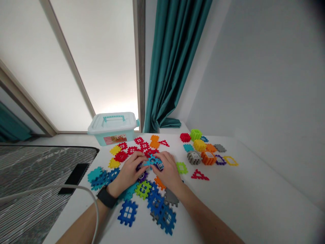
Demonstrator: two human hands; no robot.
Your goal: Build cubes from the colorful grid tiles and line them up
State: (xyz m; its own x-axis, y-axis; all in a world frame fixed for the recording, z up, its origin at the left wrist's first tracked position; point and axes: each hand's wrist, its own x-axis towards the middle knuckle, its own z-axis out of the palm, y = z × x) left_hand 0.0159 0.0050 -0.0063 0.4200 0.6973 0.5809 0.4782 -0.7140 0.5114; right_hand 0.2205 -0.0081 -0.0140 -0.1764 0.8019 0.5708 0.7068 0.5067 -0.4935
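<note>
Both my hands meet over a spread of coloured interlocking plastic tiles on a white table [243,203]. My left hand [129,172], with a black watch on the wrist, and my right hand [166,169] pinch a light blue tile [152,160] between their fingertips. A purple tile piece [142,176] sits just under my hands. Blue tiles [159,205] and a green tile [143,188] lie near my wrists. Red tiles [132,149] lie beyond my fingers.
A pale turquoise lidded storage box [113,127] stands at the back of the table. Assembled tile cubes, orange [208,157] and grey [194,157], sit to the right, with a red triangle [199,175]. A teal curtain [175,64] hangs behind. A striped mat [30,179] lies left.
</note>
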